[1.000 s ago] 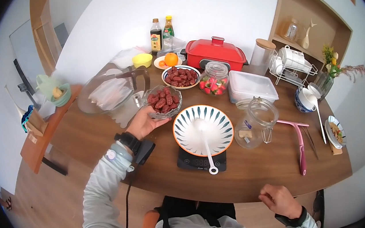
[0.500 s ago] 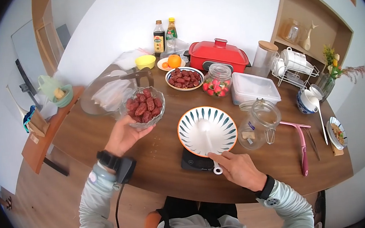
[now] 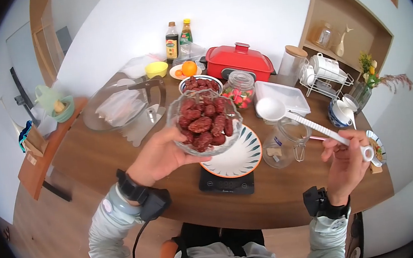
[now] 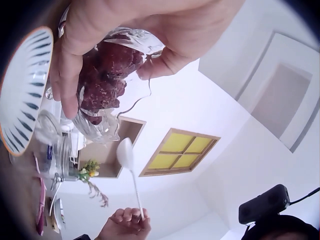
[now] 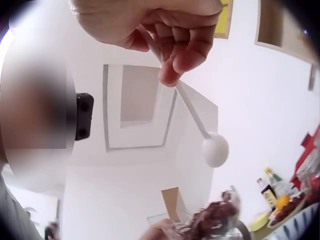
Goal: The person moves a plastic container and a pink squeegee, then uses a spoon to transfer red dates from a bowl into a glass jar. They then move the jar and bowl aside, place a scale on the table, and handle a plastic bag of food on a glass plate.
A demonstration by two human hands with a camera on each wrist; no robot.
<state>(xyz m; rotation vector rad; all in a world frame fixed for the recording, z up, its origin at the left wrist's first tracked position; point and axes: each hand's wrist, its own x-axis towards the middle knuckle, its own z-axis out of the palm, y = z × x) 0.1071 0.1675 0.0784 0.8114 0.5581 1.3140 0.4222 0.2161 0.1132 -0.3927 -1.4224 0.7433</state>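
My left hand point(image 3: 154, 159) holds a scalloped clear glass bowl point(image 3: 175, 109), thumb at its near side and fingers beneath. Dried red dates point(image 3: 201, 124) fill it. The bowl is raised, overlapping a white dish with blue leaf marks and an orange rim point(image 3: 249, 149) in the head view. That dish sits on a black kitchen scale point(image 3: 227, 186). Off to the right, my right hand point(image 3: 347, 167) grips the handle of a white long-handled spoon point(image 3: 271, 108) in the air. Its round scoop points left, and the right wrist view shows the fingers curled round the handle.
An open glass clip-top jar point(image 3: 278, 146) stands right of the dish. Behind are a plastic box point(image 3: 288, 95), a jar of strawberries point(image 3: 238, 90), a second bowl of dates point(image 3: 201, 82) and a red electric cooker point(image 3: 239, 61). A glass lid point(image 3: 99, 110) lies at left.
My right hand came up from the table's front edge, took the spoon out of the dish and lifted it rightward. My left hand raised the glass bowl and brought it right, over the dish.
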